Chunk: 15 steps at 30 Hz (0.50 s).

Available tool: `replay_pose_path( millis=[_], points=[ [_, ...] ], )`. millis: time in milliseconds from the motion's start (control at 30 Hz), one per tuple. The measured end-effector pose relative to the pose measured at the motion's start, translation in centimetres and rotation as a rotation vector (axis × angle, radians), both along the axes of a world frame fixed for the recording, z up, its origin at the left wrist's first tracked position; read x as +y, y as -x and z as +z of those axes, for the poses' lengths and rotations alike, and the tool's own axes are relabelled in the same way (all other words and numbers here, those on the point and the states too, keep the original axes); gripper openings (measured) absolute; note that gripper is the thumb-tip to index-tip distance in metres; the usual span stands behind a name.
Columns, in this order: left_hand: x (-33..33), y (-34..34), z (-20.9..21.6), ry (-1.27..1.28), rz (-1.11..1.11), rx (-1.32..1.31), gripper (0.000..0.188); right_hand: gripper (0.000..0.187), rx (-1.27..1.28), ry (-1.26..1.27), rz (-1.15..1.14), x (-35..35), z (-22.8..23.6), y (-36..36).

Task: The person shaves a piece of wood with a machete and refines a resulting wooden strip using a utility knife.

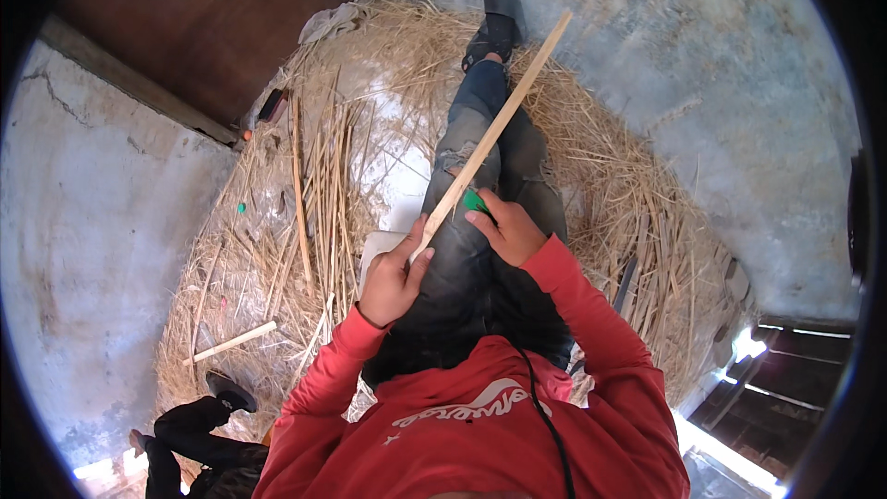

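Note:
A long pale bamboo strip (506, 114) lies slantwise over my outstretched legs, its far end pointing up and to the right. My left hand (392, 283) is closed round its near end, thumb and fingers pinching it. My right hand (513, 233) is closed on a small green object (474, 200) that sits against the right side of the strip. Most of the green object is hidden by my fingers, so its kind does not show. My dark, torn trousers (453, 259) are under both hands.
Straw and shavings (591, 148) cover the floor around my legs. Several long strips (333, 176) lie to the left, and a short pale piece (231, 344) lies nearer. Another person's dark-clothed legs (194, 434) show at lower left. Plastered walls (102, 203) close in both sides.

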<state>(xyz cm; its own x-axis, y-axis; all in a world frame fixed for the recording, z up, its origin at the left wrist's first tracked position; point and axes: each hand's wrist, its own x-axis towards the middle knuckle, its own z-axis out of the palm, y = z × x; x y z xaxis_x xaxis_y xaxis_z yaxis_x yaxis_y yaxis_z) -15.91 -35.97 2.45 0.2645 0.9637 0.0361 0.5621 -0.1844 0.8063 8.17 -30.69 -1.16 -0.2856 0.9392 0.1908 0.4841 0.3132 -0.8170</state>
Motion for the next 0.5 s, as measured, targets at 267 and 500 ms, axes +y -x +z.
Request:
replay_pose_path(
  millis=[267, 500],
  points=[
    [-0.4, -0.9, 1.5, -0.041, 0.076, 0.212, 0.038, 0.043, -0.236, 0.021, -0.078, -0.5, 1.1, 0.6],
    [-1.0, -1.0, 1.4, 0.086, 0.066, 0.127, 0.037, 0.043, -0.27, 0.005, -0.059, -0.9, 0.6, 0.5]
  ],
)
